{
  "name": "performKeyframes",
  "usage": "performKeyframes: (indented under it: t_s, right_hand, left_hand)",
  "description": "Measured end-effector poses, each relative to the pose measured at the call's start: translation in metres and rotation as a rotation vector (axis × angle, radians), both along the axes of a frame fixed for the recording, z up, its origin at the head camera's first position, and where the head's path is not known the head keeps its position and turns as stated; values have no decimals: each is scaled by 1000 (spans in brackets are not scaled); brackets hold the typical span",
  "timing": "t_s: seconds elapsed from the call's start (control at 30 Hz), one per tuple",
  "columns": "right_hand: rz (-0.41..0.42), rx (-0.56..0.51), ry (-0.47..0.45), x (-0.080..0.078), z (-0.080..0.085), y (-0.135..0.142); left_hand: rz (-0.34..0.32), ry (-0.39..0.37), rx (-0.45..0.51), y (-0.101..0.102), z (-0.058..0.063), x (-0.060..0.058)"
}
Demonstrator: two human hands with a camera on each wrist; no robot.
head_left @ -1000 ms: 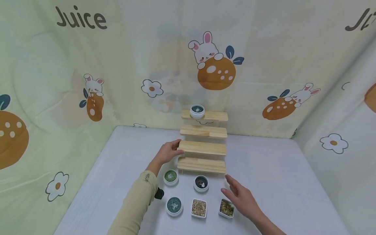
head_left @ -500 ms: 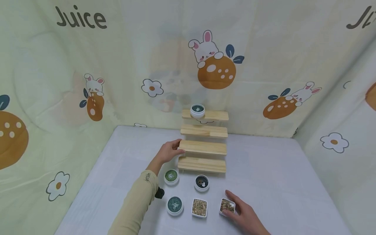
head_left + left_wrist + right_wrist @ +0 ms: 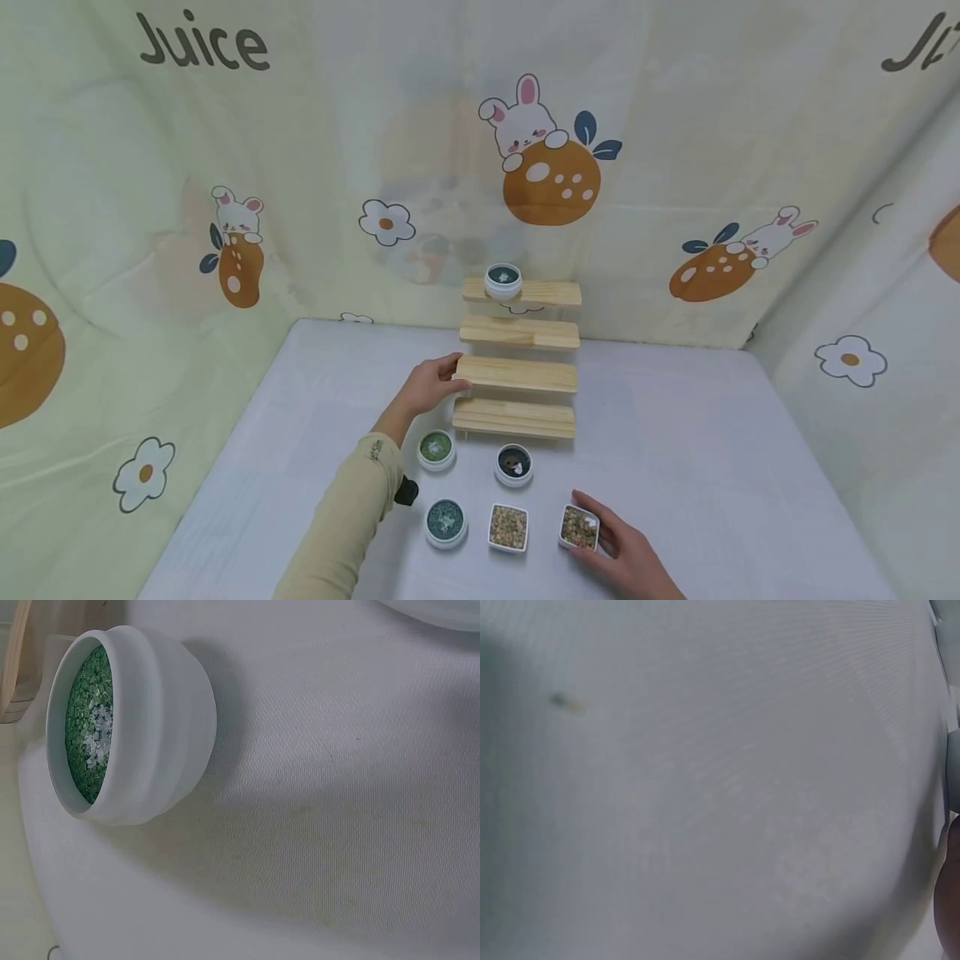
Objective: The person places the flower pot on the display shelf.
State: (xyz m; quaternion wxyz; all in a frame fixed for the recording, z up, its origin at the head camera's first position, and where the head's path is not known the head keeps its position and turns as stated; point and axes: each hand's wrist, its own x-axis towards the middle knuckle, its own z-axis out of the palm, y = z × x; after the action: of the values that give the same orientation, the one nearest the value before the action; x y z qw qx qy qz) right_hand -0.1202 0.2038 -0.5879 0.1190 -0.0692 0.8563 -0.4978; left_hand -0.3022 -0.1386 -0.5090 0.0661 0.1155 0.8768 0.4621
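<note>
In the head view, my left hand (image 3: 429,385) grips the left end of a tiered wooden display stand (image 3: 517,375), thumb in front and fingers behind one step. My right hand (image 3: 624,557) holds a small square white pot (image 3: 579,527) filled with brownish gravel, fingers along its far right side and thumb at its near edge. Left of it stands a similar square pot (image 3: 508,528) of tan gravel. A round white pot with green granules (image 3: 436,450) sits below my left wrist; the same pot (image 3: 135,727) fills the upper left of the left wrist view.
On the top step stands a round pot with dark teal filling (image 3: 502,282). A round pot with black filling (image 3: 513,465) and another with teal granules (image 3: 446,523) stand on the white table (image 3: 690,467). A printed curtain (image 3: 660,150) rises behind the stand.
My right hand has come down and toward me from near the stand's front right corner and has taken hold of the right square pot. The left hand has stayed at the stand.
</note>
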Motion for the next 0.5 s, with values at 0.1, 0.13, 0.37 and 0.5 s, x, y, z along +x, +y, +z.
performKeyframes:
  t_s: [0.1, 0.13, 0.37, 0.5]
  right_hand:
    - [24, -80, -10, 1, -3, 3]
    - [28, -96, -5, 1, -3, 3]
    - [10, -134, 11, 4, -4, 2]
    - [-29, -127, 10, 2, -1, -1]
  left_hand:
    - [4, -11, -1, 0, 0, 0]
    - [6, -14, -1, 0, 0, 0]
    - [8, -26, 6, -1, -2, -2]
    - [4, -28, 7, -1, 0, -1]
